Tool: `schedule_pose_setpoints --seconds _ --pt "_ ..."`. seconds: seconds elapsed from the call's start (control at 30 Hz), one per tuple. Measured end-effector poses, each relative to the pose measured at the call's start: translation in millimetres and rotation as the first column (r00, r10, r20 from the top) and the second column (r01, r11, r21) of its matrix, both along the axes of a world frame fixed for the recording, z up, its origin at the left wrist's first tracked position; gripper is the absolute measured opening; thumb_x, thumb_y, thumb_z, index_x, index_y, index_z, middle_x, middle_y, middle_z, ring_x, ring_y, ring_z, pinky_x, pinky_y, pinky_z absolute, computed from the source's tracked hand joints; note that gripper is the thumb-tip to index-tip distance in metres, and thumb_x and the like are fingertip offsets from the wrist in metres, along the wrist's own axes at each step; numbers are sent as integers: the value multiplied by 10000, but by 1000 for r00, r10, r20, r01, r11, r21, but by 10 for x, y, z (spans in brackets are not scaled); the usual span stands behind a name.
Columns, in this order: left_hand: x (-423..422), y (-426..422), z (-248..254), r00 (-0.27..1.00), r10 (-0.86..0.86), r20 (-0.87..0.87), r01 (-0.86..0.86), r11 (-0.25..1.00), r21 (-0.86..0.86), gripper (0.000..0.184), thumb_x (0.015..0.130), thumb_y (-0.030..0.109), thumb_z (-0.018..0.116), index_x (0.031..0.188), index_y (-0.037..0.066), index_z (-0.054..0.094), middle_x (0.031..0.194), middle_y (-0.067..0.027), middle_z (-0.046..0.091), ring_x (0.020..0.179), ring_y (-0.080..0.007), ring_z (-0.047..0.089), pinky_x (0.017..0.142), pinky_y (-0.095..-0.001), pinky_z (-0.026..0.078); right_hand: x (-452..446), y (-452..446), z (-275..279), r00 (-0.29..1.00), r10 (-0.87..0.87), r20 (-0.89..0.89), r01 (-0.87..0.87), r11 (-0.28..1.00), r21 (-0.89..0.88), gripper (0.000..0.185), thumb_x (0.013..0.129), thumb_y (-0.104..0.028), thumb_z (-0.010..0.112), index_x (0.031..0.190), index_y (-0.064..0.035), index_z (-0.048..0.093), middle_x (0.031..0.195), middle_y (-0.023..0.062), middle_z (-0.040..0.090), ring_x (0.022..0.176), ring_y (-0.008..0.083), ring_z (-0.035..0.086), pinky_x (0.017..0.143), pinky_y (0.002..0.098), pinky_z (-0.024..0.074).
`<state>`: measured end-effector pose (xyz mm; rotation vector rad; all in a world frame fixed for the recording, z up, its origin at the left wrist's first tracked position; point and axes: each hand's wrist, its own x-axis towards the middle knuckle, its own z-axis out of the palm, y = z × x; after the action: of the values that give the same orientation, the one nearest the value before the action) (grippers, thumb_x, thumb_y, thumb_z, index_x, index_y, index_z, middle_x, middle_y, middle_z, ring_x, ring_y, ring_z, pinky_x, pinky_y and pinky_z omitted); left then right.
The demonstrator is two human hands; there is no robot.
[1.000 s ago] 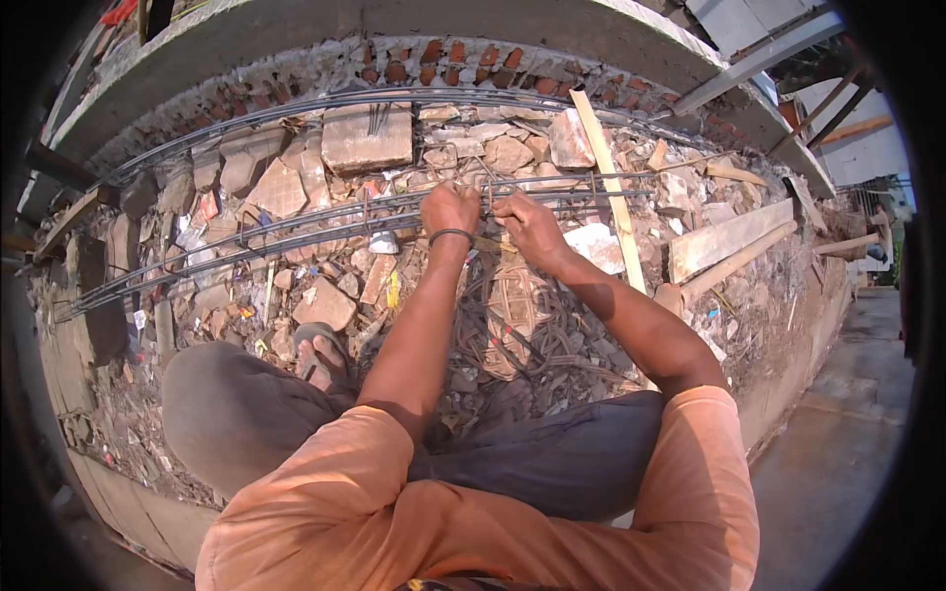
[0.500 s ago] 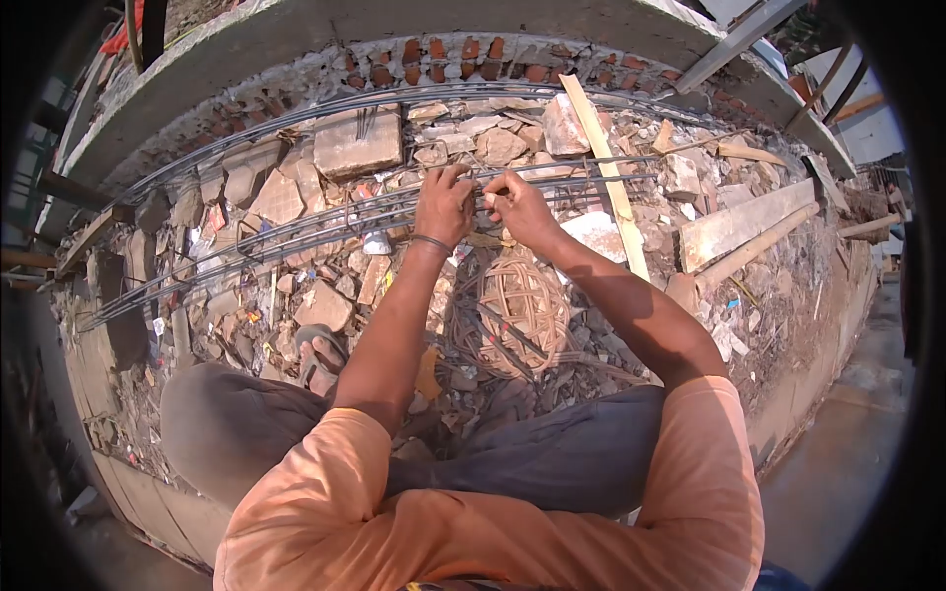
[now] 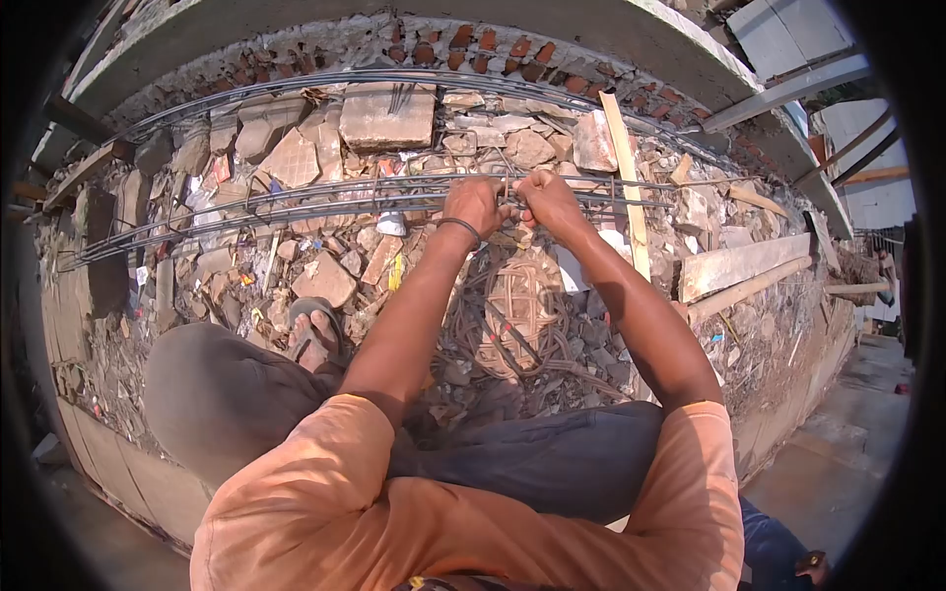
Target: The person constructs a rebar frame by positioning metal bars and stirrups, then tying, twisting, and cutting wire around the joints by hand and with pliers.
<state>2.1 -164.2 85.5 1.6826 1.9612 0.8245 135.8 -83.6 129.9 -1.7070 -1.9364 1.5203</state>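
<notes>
Long steel rebars (image 3: 325, 198) run left to right, with thin square stirrups around them. Against these bars, near a stirrup, my left hand (image 3: 475, 207) has its fingers closed; what they hold is too small to make out. Close beside it on the right, my right hand (image 3: 550, 202) is closed in a pinch at the same spot, its fingertips nearly meeting the left ones. A woven rattan basket (image 3: 514, 313) lies on the rubble below the hands, with dark-handled tools across it. A wooden strip (image 3: 628, 187) crosses the bars to the right.
More rebars (image 3: 246, 91) lie along the brick and concrete wall (image 3: 552, 44). A concrete block (image 3: 387, 116) sits behind the bars. Planks (image 3: 744, 266) rest on the rubble at right. Another person's clothed leg (image 3: 774, 547) and hand show at bottom right; a distant person (image 3: 886, 274) is at far right.
The view has shifted. My hands have stayed at the bars, and the right fingers have moved closer to the left ones. Part of another person now shows at bottom right.
</notes>
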Motion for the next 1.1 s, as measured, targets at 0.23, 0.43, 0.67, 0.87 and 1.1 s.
schedule_pose_setpoints --seconds 0.23,0.43,0.67,0.87,1.1 --pt "52 16 -152 982 161 95 -176 968 177 385 728 203 774 928 28 495 748 -194 641 742 -399 632 671 -483 488 -61 -3 -69 990 -125 -71 124 992 -16 185 933 -164 542 914 9 604 715 52 619 591 112 611 490 255 463" --pt "0 14 -215 984 129 126 -155 961 229 429 725 199 772 1031 46 514 728 -172 635 725 -385 630 688 -465 485 -31 -57 -117 992 -32 -120 33 999 3 198 927 -134 547 978 25 651 769 53 629 670 115 620 602 240 474" --pt "74 -54 -344 984 153 93 -178 878 444 295 750 190 738 989 52 634 804 -127 661 788 -311 634 776 -430 476 -23 -166 37 917 347 197 -399 791 464 179 839 -77 595 975 -3 685 964 177 642 892 305 635 801 351 490" --pt "140 -62 -320 963 252 100 -269 845 462 213 727 199 749 891 71 701 830 -105 695 794 -281 643 841 -399 473 -17 -81 -82 928 341 151 -371 806 462 156 821 -69 601 937 13 666 955 195 643 902 312 638 808 363 488" --pt "193 -80 -264 951 294 94 -307 869 387 387 722 170 748 1021 73 523 692 -145 609 755 -333 619 786 -438 462 -132 -41 -18 880 457 132 -441 679 587 119 815 -45 632 919 8 654 896 187 637 836 332 629 772 386 484"
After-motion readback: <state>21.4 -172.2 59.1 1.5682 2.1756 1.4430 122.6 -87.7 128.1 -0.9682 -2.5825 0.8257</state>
